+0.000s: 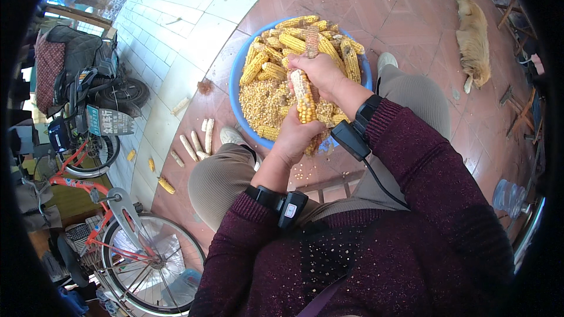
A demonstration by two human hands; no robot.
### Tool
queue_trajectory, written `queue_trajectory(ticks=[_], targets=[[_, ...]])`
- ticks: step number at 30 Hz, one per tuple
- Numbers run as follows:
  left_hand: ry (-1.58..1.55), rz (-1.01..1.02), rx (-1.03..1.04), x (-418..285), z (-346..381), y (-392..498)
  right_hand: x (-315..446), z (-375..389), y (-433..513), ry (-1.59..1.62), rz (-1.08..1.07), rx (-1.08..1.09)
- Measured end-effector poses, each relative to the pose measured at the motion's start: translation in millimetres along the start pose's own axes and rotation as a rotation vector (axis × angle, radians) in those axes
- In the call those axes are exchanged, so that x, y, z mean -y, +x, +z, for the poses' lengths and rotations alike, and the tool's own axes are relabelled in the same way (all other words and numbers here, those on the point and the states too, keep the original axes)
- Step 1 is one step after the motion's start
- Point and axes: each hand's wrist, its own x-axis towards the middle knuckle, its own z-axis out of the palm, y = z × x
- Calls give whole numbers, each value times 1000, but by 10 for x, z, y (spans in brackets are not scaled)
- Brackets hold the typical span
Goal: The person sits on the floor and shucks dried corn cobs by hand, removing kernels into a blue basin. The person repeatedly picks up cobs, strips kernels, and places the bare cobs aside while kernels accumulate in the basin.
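Note:
My left hand [296,135] grips the lower end of a partly shelled corn cob [307,110], whose upper part is bare and whitish. My right hand [321,72] is closed around a reddish bare cob [312,42] that sticks up past the fingers, and presses against the upper end of the other cob. Beneath both hands stands a round blue basin [235,92]. Whole yellow corn ears [292,43] fill its far side, and loose kernels [264,103] cover the near left part. Some ears inside are hidden by my hands.
Bare cobs [188,147] and a small yellow ear [166,185] lie on the floor at left. Beyond them stand a red bicycle [103,215] and a parked scooter [119,92]. A tan dog [473,44] lies at right, above a clear plastic water bottle [509,196]. Scattered kernels [302,175] lie below the basin.

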Motion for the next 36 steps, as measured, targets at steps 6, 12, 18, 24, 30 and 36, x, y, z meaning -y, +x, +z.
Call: queue_trajectory(ticks=[6,12,18,24,30,36], targets=[[-213,-73,-5,-32,-82,10,69,-22,-16,87,53,26],[212,-13,-132,42,-153,63,152,-10,-13,-137,10,-31],[1033,159,-467,136,1,83,50,62,-24,-421,-75,-94],[956,151,-401,58,27,57,-108,20,78,-563,-316,-219],[338,-72,-74,-61,-165,-94,-132,-88,109,-632,-212,-192],[-125,-85,-22,-117,-209,-123,-30,-67,100,-37,135,48]])
